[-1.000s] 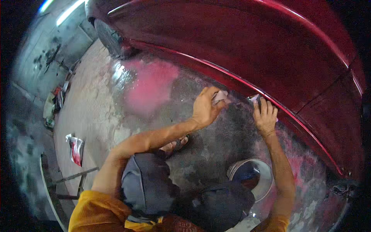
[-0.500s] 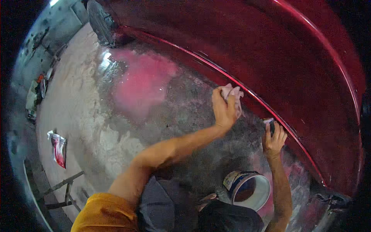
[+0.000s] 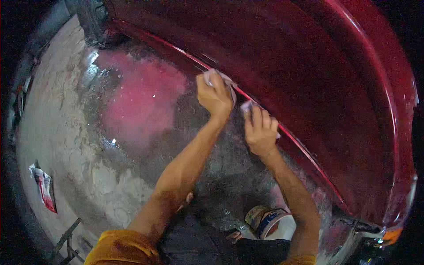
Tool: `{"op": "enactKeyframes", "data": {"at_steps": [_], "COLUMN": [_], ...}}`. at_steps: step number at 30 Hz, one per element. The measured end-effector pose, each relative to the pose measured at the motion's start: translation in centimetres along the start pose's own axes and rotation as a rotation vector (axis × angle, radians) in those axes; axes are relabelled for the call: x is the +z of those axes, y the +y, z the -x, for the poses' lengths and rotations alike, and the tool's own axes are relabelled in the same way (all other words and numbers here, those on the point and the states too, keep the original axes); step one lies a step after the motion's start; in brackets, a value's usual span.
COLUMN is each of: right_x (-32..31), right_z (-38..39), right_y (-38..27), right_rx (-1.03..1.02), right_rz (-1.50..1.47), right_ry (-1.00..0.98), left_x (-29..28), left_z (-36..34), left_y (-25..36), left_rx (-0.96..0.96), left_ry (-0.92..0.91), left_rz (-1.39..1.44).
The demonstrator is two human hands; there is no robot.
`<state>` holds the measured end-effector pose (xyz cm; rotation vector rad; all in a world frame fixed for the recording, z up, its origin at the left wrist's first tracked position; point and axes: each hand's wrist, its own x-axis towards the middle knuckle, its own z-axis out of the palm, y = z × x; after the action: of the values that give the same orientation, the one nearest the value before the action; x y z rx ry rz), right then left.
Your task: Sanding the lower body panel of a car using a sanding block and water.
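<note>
A glossy dark red car body panel (image 3: 318,75) fills the upper right, with a bright ridge (image 3: 293,139) running diagonally along its lower side. My left hand (image 3: 215,98) is closed around a crumpled pale cloth (image 3: 232,90) and presses it to the panel at the ridge. Lower down and to the right, my right hand (image 3: 261,132) is closed on a whitish cloth-like piece (image 3: 247,106), its fingers against the panel just below the ridge. Most of that piece is hidden under the fingers, so its exact kind is unclear.
A bucket (image 3: 257,217) stands on the floor beneath my right forearm. Wet pink liquid (image 3: 148,95) covers the concrete on the left, near a dark tyre (image 3: 90,24). A red and white packet (image 3: 45,190) and a dark metal frame (image 3: 67,240) are at far left. An orange lamp (image 3: 392,236) sits at lower right.
Both hands have moved left and up along the ridge with their cloths, the right one further, so they are now closer together. The view has shifted a little too.
</note>
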<state>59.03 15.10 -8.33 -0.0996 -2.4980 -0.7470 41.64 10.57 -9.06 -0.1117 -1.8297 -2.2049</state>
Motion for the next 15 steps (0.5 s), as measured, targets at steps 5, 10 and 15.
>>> {"op": "enactKeyframes", "data": {"at_steps": [5,10,15], "right_x": [0.0,-3.1,1.6], "right_z": [-3.7,2.1,-8.4], "right_y": [-2.7,0.8,-4.2], "right_rx": [-0.020,0.074,0.115], "right_rz": [-0.015,0.085,0.045], "right_ry": [-0.074,0.084,0.032], "left_x": [-3.1,-2.2,-2.4], "left_z": [-6.5,-10.7,-8.6], "left_y": [-1.9,-0.2,-2.1], "left_rx": [-0.116,-0.063,0.028], "left_ry": [-0.248,-0.009,-0.034], "left_rz": [0.123,-0.066,-0.126]}}
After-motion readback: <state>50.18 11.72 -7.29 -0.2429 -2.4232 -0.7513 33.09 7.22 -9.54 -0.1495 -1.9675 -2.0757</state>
